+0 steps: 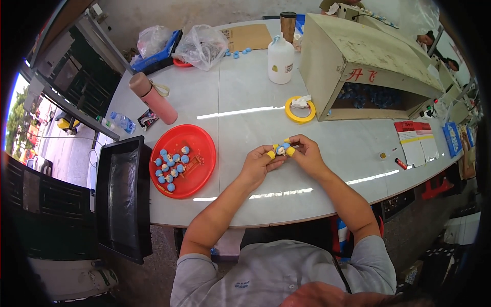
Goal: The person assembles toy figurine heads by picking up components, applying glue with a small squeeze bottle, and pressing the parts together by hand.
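The left hand (261,163) and right hand (309,154) pinch a small blue-and-white piece (281,149) over the table (245,130). Yellow tape (291,115) and a cabinet (378,53) block beyond, rightward — a red plate (208,148) of similar pieces (171,187) sits left. Open room separates plate and hands — the table's near edge lies bodyward.

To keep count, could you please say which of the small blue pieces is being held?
The blue piece between the left hand and right hand; pieces on the red plate lie unheld.

Pink flask (159,105), white jug (280,64) — brown tumbler (288,26) behind it, cardboard sheet (250,37)
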The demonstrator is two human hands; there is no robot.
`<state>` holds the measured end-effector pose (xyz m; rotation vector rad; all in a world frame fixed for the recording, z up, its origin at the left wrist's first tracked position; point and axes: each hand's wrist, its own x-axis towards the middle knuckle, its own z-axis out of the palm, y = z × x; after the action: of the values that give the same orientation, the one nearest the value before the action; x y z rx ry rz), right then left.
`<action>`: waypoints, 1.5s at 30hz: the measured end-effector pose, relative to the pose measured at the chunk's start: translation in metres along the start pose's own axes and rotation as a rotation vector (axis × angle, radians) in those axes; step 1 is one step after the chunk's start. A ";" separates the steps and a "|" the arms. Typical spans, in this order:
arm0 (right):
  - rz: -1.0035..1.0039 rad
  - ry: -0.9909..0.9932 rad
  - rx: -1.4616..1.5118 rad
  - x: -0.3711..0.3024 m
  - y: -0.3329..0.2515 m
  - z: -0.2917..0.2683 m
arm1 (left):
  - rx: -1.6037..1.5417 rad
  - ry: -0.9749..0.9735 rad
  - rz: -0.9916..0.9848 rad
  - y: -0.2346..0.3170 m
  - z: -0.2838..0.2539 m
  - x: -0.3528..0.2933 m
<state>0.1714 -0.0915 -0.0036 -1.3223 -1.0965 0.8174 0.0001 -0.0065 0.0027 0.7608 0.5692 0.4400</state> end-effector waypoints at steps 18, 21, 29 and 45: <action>-0.053 -0.067 -0.108 -0.007 -0.010 0.001 | -0.009 -0.048 0.046 -0.006 -0.006 0.002; -0.064 -0.067 -0.125 -0.008 -0.009 0.001 | 0.019 -0.031 0.066 -0.006 -0.004 0.001; -0.143 -0.023 -0.127 -0.008 -0.008 0.004 | 0.034 -0.025 0.100 -0.007 -0.005 0.001; -0.273 -0.022 -0.216 -0.009 -0.013 0.003 | 0.052 -0.025 0.185 -0.007 -0.002 0.000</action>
<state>0.1643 -0.1000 0.0080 -1.3049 -1.3773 0.5236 -0.0001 -0.0096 -0.0040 0.8717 0.4907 0.5874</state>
